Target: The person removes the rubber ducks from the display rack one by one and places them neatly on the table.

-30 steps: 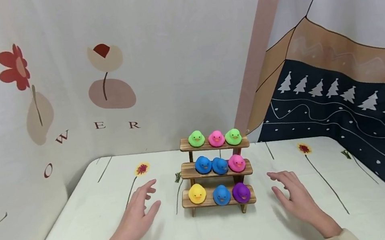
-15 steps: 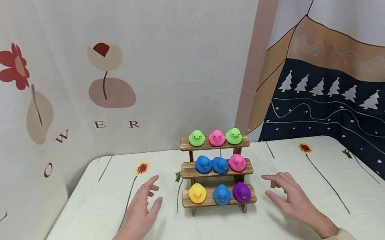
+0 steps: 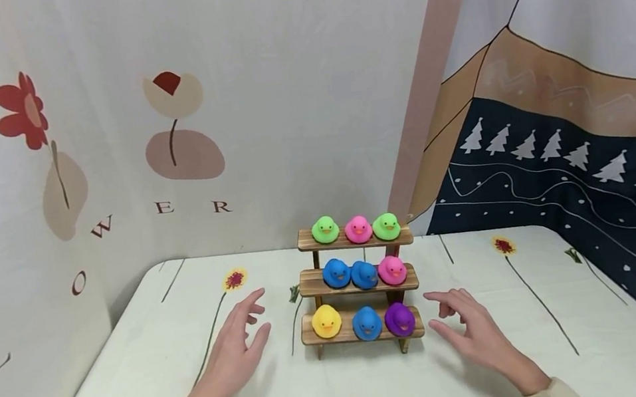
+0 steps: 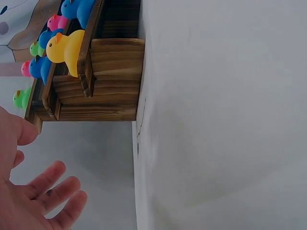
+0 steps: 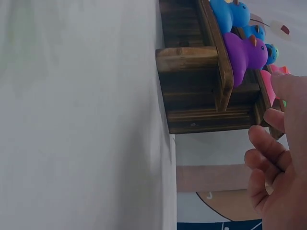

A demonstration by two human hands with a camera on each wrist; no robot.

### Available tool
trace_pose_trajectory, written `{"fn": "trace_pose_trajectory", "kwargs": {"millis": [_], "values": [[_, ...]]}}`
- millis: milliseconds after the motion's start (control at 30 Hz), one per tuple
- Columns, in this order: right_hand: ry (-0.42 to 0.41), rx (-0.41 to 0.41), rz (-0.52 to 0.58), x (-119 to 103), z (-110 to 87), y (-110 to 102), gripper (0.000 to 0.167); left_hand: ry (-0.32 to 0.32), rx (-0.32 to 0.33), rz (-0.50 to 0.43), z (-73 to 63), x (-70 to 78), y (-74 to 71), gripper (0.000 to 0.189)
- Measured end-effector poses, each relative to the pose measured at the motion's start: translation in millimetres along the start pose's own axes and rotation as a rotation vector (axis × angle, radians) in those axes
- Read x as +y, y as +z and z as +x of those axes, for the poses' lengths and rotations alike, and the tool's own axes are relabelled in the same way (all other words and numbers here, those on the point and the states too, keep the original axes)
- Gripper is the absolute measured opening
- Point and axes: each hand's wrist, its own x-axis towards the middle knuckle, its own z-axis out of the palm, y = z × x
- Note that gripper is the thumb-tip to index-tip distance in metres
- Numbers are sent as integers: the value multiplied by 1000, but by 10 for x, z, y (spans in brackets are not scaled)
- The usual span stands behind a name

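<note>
A three-tier wooden shelf point(image 3: 336, 337) stands on the table, bearing several rubber ducks. On the bottom tier sit a yellow duck point(image 3: 326, 321), a blue duck point(image 3: 367, 323) and a purple duck point(image 3: 400, 320). Two blue ducks and a pink duck point(image 3: 392, 270) share the middle tier. Up top, a pink duck point(image 3: 358, 229) stands between two green ones. My left hand point(image 3: 232, 350) hovers left of the shelf, fingers relaxed and holding nothing. To the right, my right hand point(image 3: 474, 332) is held loosely, thumb and forefinger apart, close to the purple duck and holding nothing.
A white cloth point(image 3: 344, 396) printed with flowers covers the table. Behind it hangs a pale curtain point(image 3: 280, 96) with flower shapes and letters. At the right is a dark printed cloth point(image 3: 532, 177) with trees.
My right hand has moved left, closer to the shelf. My left hand has shifted slightly right and away from me. The ducks and shelf stay where they were.
</note>
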Motion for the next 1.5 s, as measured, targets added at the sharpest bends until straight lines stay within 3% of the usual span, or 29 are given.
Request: {"fn": "trace_pose_trajectory", "kwargs": {"millis": [167, 400, 867, 1500], "values": [[-19, -3, 45, -22, 18, 31, 43, 5, 5, 5, 13, 11, 10, 58], [-82, 65, 92, -40, 38, 65, 43, 5, -5, -33, 37, 39, 60, 58], [-50, 114, 227, -77, 30, 151, 31, 0, -25, -86, 166, 135, 119, 60], [-42, 76, 288, -126, 49, 288, 36, -22, -42, -209, 423, 299, 229, 58]]}}
